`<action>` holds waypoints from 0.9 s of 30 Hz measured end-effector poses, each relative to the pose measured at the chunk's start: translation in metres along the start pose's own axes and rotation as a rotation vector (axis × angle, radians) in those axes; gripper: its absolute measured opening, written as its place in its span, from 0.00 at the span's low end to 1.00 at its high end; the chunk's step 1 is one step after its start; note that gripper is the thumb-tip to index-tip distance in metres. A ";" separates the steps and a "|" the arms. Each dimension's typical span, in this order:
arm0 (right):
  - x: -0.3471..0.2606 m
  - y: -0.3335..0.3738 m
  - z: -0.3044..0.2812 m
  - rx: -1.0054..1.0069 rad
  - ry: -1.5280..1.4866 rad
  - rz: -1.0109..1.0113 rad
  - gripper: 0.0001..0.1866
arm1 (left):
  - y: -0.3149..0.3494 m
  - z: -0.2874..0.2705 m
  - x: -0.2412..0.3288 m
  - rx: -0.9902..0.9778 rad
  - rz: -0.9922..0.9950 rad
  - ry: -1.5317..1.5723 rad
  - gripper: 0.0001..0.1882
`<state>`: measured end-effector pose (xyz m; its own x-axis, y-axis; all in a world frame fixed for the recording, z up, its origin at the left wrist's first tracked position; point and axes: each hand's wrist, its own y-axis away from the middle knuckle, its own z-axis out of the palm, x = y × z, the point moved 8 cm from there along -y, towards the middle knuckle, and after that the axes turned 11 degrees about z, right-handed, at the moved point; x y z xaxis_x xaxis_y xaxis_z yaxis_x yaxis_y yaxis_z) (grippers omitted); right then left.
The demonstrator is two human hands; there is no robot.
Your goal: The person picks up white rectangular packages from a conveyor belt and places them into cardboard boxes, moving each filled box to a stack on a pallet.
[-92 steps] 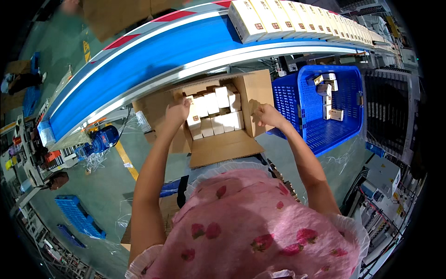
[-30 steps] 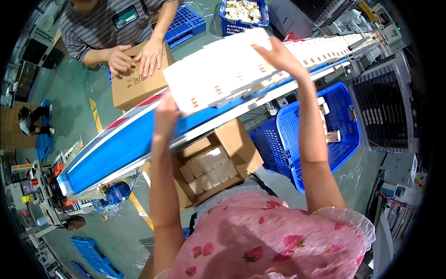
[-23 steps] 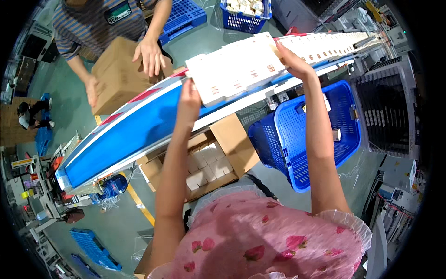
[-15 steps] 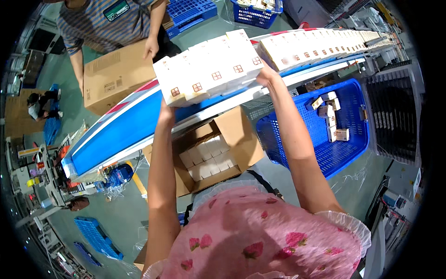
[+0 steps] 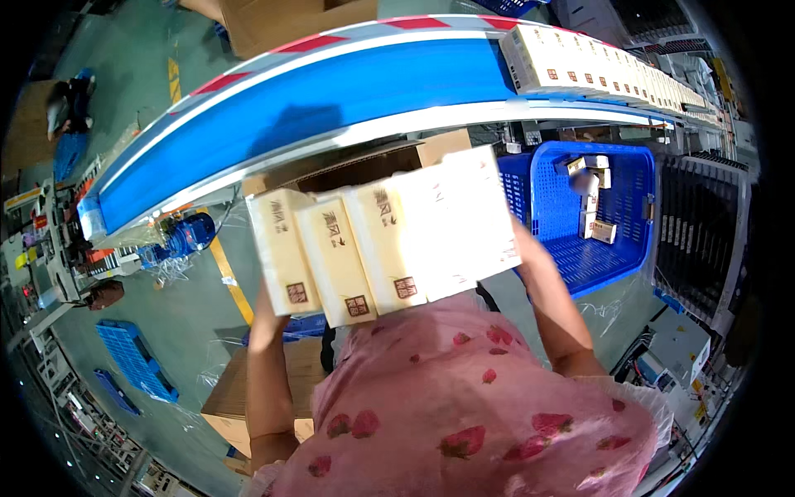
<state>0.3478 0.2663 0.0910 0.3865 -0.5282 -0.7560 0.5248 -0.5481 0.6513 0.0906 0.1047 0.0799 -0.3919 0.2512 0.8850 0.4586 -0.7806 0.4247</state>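
Observation:
A row of several cream and white tissue packs (image 5: 377, 248) is pressed together between my hands, held up close in front of me. My left hand (image 5: 270, 313) grips the left end from below, its fingers mostly hidden behind the packs. At the other end, my right hand (image 5: 527, 247) presses the side of the row, its fingers also largely out of sight. Under and behind the row stands an open cardboard box (image 5: 445, 147); the packs hide most of its inside.
Beyond the box runs a blue conveyor belt (image 5: 397, 79), with a long row of tissue packs (image 5: 580, 70) at its right. A blue basket (image 5: 546, 277) at right holds several packs. Another carton (image 5: 298, 21) lies across the belt; a cardboard box (image 5: 248, 381) is low at left.
My hands have brought the row of tissue packs off the conveyor, back toward me and over the open box. The view has shifted, and the person across the belt is mostly out of it.

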 end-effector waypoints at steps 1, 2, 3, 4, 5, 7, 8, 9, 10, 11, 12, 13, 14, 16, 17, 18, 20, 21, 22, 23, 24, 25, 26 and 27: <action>0.032 -0.010 0.009 -0.044 -0.038 0.109 0.34 | 0.004 -0.011 -0.028 -0.068 -0.054 -0.116 0.22; 0.085 -0.027 0.018 -0.172 -0.290 0.327 0.34 | -0.005 -0.026 -0.064 -0.160 -0.230 -0.293 0.21; 0.108 -0.044 0.019 -0.192 -0.191 0.293 0.32 | -0.013 -0.037 -0.092 -0.116 -0.422 -0.339 0.19; 0.135 -0.062 0.013 -0.150 0.016 0.393 0.29 | -0.034 -0.044 -0.115 -0.255 -0.465 -0.659 0.17; 0.130 -0.081 0.005 -0.098 0.261 0.342 0.22 | -0.062 -0.016 -0.093 -0.419 0.069 -1.155 0.16; 0.115 -0.115 0.006 0.241 1.227 -0.291 0.05 | -0.088 0.009 -0.106 -0.503 0.334 -1.675 0.08; 0.109 -0.124 0.014 0.246 1.374 -0.238 0.05 | -0.094 0.021 -0.108 -0.557 0.438 -1.741 0.07; 0.095 -0.129 0.021 0.268 1.520 -0.182 0.05 | -0.103 0.026 -0.108 -0.620 0.433 -1.752 0.07; 0.089 -0.133 0.030 0.220 1.585 -0.217 0.05 | -0.110 0.029 -0.106 -0.683 0.427 -1.763 0.07; 0.085 -0.135 0.037 0.174 1.649 -0.253 0.05 | -0.114 0.033 -0.105 -0.746 0.423 -1.775 0.07; 0.083 -0.136 0.043 0.127 1.711 -0.289 0.06 | -0.115 0.037 -0.105 -0.783 0.415 -1.743 0.08; 0.084 -0.133 0.050 0.086 1.752 -0.393 0.06 | -0.117 0.039 -0.107 -0.798 0.352 -1.741 0.09; 0.088 -0.128 0.060 0.038 1.786 -0.493 0.07 | -0.117 0.042 -0.112 -0.819 0.282 -1.738 0.11; 0.104 -0.132 0.063 -0.204 1.719 -0.383 0.16 | -0.121 0.039 -0.122 -0.867 0.131 -1.722 0.13; 0.091 -0.134 0.063 -0.284 1.549 -0.229 0.19 | -0.127 0.029 -0.135 -0.877 0.040 -1.702 0.15; 0.075 -0.135 0.064 -0.363 1.377 -0.080 0.22 | -0.136 0.017 -0.153 -0.884 -0.053 -1.679 0.16; 0.098 -0.141 0.048 -0.412 0.670 0.567 0.29 | -0.155 0.003 -0.190 -0.891 -0.186 -1.615 0.17; 0.116 -0.163 0.043 -0.364 0.880 0.486 0.28 | -0.162 0.008 -0.196 -0.873 -0.208 -1.592 0.17; 0.132 -0.186 0.039 -0.311 1.096 0.414 0.28 | -0.167 0.014 -0.201 -0.835 -0.205 -1.575 0.16; 0.114 -0.189 0.051 -0.209 1.240 0.380 0.26 | -0.170 0.011 -0.206 -0.752 -0.197 -1.563 0.16; 0.115 -0.193 0.054 -0.214 1.276 0.371 0.24 | -0.175 0.015 -0.207 -0.666 -0.158 -1.562 0.16; 0.123 -0.200 0.057 -0.220 1.314 0.360 0.23 | -0.175 0.015 -0.208 -0.589 -0.129 -1.551 0.15; 0.134 -0.210 0.056 -0.210 1.342 0.350 0.22 | -0.175 0.017 -0.208 -0.535 -0.101 -1.539 0.15; 0.149 -0.221 0.054 -0.198 1.368 0.341 0.21 | -0.171 0.018 -0.204 -0.489 -0.082 -1.514 0.15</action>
<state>0.2484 0.2739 -0.1615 0.8699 0.4814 -0.1073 0.3103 -0.3650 0.8778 0.1065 0.1978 -0.1699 0.8545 0.3794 0.3547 0.0716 -0.7624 0.6431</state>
